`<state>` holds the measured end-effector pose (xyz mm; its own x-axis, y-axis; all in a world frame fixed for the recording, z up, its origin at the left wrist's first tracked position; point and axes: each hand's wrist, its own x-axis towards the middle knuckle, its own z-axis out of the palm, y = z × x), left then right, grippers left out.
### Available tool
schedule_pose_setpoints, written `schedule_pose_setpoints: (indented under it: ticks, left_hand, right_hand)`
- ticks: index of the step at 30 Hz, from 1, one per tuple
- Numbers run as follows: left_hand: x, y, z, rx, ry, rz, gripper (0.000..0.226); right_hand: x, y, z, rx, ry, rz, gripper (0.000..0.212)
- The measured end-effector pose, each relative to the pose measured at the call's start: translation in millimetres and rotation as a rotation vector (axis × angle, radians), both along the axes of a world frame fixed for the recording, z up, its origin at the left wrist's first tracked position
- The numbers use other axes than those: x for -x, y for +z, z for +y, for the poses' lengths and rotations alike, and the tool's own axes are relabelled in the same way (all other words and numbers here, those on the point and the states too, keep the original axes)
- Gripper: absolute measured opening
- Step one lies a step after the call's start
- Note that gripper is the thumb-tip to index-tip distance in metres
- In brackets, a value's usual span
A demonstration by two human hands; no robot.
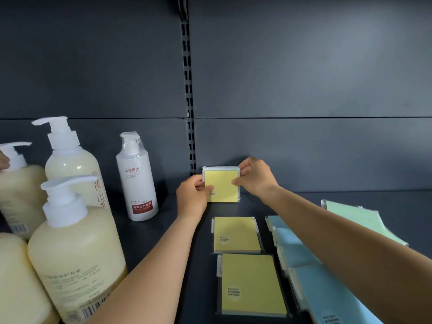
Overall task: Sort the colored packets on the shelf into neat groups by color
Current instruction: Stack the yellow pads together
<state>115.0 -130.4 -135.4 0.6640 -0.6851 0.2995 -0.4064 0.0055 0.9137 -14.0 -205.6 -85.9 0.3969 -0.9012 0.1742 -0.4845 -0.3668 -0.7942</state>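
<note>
**Rear yellow packet pinched upright at back panel – tip/slip risk**

Fingers first: left hand (190, 195) has thumb and fingertips curled onto the left edge of the rear yellow packet (221, 187); right hand (253, 177) pinches its right edge, thumb on the front face. Both clamped on the same packet, one per side. Packet stands nearly upright, lower edge on or just above the shelf deck (187, 253) – can't tell which – and close in front of the back panel (304, 148), just right of the slotted upright (190, 113).

Risks (judgement):
- The clear wrap looks slick, and a pinch on edges only could let it slide or twist out of square.
- If let go while this steep it prob. tips fwd onto the middle yellow packet (236, 233), which lies flat just in front of it, and spoils the row.
- The right forearm passes over the blue packets (311, 284); dragging it back low could shove their overlapped stack.
- The left elbow sits near the big pump bottle (74, 249); a wide swing could knock it.

Other packets, rel. to the held one: front yellow packet (252, 284) flat, next fwd of the middle one; blues fwd-right; green packet (360, 220) further right, tilted, partly behind the arm.

Containers: pump bottles to the left hold pale cream liquid, nearly full. White conditioner bottle (138, 181) is opaque, its pump still film-wrapped; fill unknown. Packets are sealed paper pads in clear sleeves.
</note>
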Motion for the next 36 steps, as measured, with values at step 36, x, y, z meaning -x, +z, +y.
schedule_pose_setpoints:
  ticks: [36]
  left_hand:
    - [56.4,37.2,141.2,-0.794,-0.636,-0.393,0.069]
  right_hand:
    - [59.4,22.8,57.2,-0.048,0.452,0.544,0.034]
